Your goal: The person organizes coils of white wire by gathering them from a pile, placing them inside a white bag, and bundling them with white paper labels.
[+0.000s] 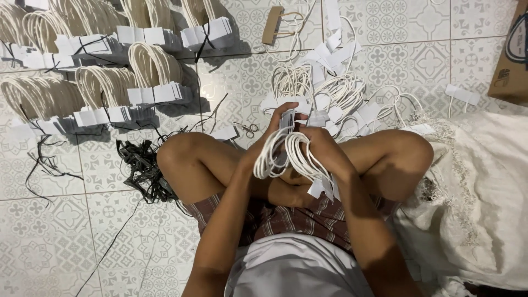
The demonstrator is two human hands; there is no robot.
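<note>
Head view is filled mostly by a patterned tile floor (137, 247), on which a person is seated with legs crossed. A large cream cloth with a frayed edge (484, 198) is spread at the right side, and the corner of a cardboard box (514, 60) is seen at the upper right. Tied bundles of white cord loops with paper tabs (110, 88) are laid in rows at the upper left, well apart from the hands. A loose heap of the same cord handles (341, 93) is spread on the floor just beyond the hands. A tangle of black strips (144, 165) is found beside the left knee. A small pair of scissors (248, 129) lies on the tiles near the heap.

Between the knees, a bunch of white cord handles (289, 154) is held up by both hands. The left hand (275, 135) is closed around the upper left of the bunch, with the fingers curled over the paper tabs at the top. The right hand (322, 146) is closed on the right side of the bunch; its fingers are probably wrapped behind the cords, though this is partly hidden. The loops hang down between the two wrists, and some tabs stick out below the right wrist.
</note>
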